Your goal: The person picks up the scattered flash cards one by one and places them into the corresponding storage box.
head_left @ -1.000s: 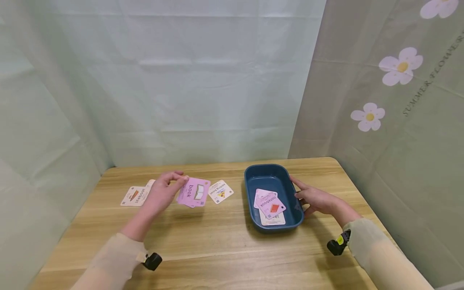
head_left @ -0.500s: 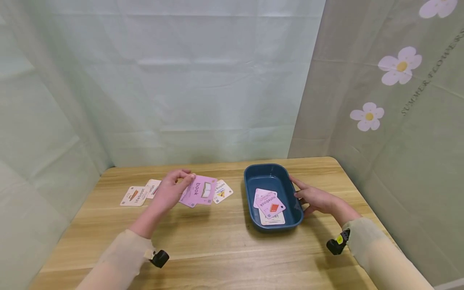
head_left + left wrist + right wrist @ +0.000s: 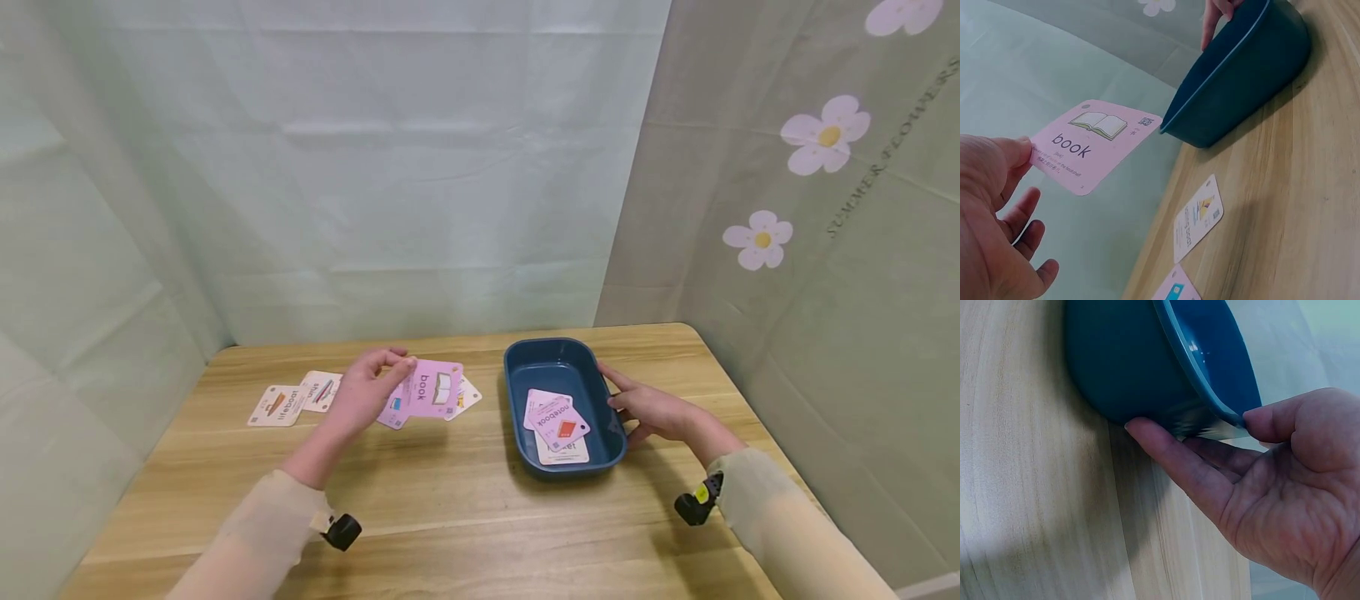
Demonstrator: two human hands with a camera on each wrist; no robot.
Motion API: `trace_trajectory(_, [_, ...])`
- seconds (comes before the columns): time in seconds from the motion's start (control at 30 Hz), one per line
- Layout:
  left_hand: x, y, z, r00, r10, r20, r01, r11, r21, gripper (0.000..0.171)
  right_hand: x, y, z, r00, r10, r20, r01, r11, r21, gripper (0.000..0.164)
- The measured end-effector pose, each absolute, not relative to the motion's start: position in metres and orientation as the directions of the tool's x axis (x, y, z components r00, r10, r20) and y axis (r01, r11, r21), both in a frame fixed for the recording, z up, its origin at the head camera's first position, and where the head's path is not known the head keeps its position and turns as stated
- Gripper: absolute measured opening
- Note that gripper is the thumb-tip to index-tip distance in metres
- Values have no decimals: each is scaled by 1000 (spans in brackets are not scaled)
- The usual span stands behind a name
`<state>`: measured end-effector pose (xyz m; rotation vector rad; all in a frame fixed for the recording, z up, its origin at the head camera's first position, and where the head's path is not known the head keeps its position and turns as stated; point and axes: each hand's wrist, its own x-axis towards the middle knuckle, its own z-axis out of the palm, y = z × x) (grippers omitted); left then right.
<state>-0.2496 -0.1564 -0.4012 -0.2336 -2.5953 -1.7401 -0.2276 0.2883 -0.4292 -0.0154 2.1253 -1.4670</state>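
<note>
L hand (image 3: 366, 392) pinching book card (image 3: 437, 389) over bench (image 3: 450, 517), R hand (image 3: 658, 414) gripping blue tray (image 3: 555, 375) at right; prob. transfer step, next move needs card shifted right.

Wooden table (image 3: 465, 508), light brown, grain running side to side, far corners rounded. On it at left: white lifeboat card (image 3: 274, 406) and white ship card (image 3: 320, 390), adjoining; overlap not determinable. Toward middle: white sailing boat card (image 3: 1199, 217), with pink card (image 3: 1175, 289) bearing a blue picture just beside it. Right of these: dark blue bin (image 3: 570, 472), upright.
</note>
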Motion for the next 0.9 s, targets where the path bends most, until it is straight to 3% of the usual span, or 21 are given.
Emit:
trace_trajectory(0.4, [-251,-142,-398,-988,141,64,114,385,916,36,-228,288,-430,-847,-300,-438,299,413,-860,72])
trace_trajectory(0.9, [-252,-119,-397,-982,131,132,162,247,955,27,-229,288,-429,-847,-300,-439,300,413,-860,72])
